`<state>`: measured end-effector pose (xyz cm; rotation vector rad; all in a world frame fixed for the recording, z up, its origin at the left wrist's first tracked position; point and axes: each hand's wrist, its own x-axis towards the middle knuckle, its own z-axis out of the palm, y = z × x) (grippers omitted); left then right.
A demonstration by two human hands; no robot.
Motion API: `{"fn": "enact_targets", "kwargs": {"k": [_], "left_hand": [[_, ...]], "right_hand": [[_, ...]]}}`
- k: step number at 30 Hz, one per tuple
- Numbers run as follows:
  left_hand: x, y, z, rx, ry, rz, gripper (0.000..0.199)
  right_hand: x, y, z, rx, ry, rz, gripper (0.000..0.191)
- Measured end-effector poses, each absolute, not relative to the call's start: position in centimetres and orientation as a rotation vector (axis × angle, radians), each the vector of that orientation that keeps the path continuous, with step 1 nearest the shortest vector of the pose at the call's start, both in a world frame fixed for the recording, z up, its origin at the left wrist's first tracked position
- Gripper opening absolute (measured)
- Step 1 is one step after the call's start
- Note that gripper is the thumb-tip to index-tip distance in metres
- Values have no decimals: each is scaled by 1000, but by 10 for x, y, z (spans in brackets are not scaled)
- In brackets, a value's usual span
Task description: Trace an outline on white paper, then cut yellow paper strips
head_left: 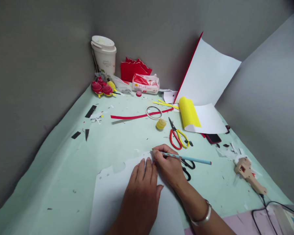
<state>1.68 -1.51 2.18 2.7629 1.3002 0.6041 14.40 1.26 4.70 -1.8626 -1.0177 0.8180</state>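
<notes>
A white sheet of paper [107,199] lies before me, its far edge cut unevenly. Pressed flat on it is my left hand [143,189], fingers stretched forward. My right hand [170,166] grips a light blue pencil [193,158], its tip at the paper's far edge and its other end pointing right. Black-handled scissors [188,164] are partly hidden under my right hand. Just beyond lie scissors with one red and one yellow handle [178,137] and a small yellow coil of corrugated paper [161,124].
A glue gun [250,176] with a black cord rests at the right. Farther back are a yellow corrugated roll [189,112], a white ring [154,112] over a red strip [129,117], a tissue pack [146,84], red coiled pieces [98,88] and a lidded cup [104,55].
</notes>
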Motion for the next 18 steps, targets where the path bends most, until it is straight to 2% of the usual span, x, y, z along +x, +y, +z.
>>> {"fn": "enact_targets", "kwargs": {"k": [6,18], "left_hand": [[15,-15,20,2777,1298,607,45],[11,-15,22,2775,1279,679,45]], "right_hand": [[149,13,47,-1774,-975,797,22],[148,5,50,-1845,-1004,828,11]]}}
